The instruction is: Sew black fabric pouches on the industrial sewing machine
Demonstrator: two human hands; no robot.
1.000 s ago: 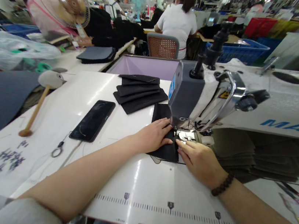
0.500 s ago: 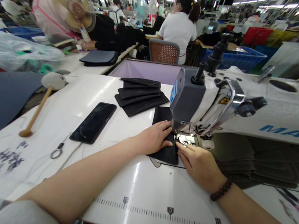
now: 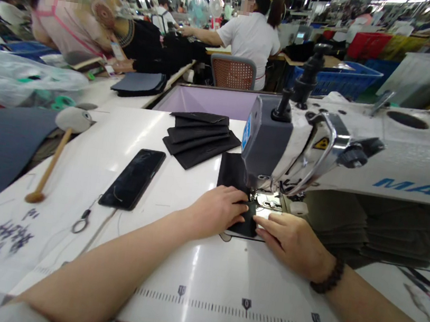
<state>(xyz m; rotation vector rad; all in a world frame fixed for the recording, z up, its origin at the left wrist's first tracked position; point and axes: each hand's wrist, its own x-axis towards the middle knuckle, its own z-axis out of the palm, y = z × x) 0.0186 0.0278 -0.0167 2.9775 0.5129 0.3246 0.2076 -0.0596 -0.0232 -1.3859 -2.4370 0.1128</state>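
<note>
A piece of black fabric [image 3: 233,170] lies flat on the machine bed, its right edge by the presser foot of the sewing machine [image 3: 268,142]. My left hand [image 3: 219,212] rests on the fabric with its fingers stretched out, just left of the needle area. On the near right side, my right hand [image 3: 291,241] has its fingers extended and the tips touching the fabric's edge. Both hands press from above rather than grip. The needle itself is too small to make out. Behind the fabric is a fanned stack of black pieces [image 3: 202,138].
To the left lie a phone [image 3: 132,179] with a ring strap and a wooden-handled mallet [image 3: 55,160]. Dark olive pieces [image 3: 381,227] are stacked under the machine arm. Pink-handled scissors [image 3: 427,287] sit at right. Co-workers sit beyond the table.
My left hand has slid back towards me on the fabric, uncovering more of its far part. My right hand has shifted slightly nearer me. A co-worker ahead has stretched an arm left.
</note>
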